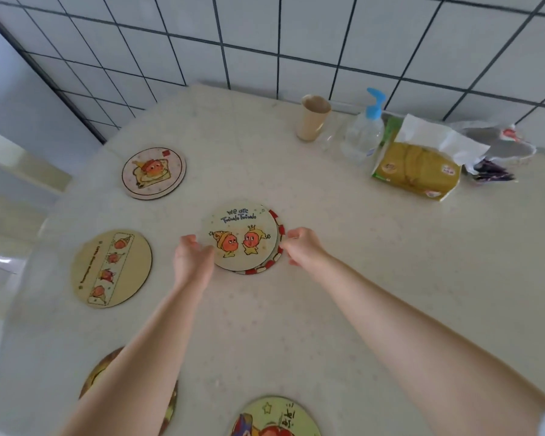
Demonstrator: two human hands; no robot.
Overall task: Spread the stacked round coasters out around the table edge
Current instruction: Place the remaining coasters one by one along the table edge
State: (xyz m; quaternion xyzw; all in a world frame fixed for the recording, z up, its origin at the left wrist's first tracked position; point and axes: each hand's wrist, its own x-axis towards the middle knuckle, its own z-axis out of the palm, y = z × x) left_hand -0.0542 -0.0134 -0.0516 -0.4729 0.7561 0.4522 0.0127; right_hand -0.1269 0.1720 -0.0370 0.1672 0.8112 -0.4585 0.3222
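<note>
On the pale table [359, 278], a strip-print coaster [111, 268] and a toast-print coaster [154, 173] lie flat at far left. A 3rd coaster [101, 369] is mostly hidden under the left forearm. The left hand [192, 261] touches the "Twinkle" coaster [241, 236], fingers loosely apart; a red-rimmed coaster [280, 229] peeks beneath. The right hand [301, 245] pinches that rim. A 4th coaster [276, 418] is cut off below.

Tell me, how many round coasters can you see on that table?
6: far-left coaster, yellow strip coaster, one under the left forearm, one at the bottom edge, and two stacked centrally, top coaster over a red-rimmed coaster. More may hide beneath.
</note>
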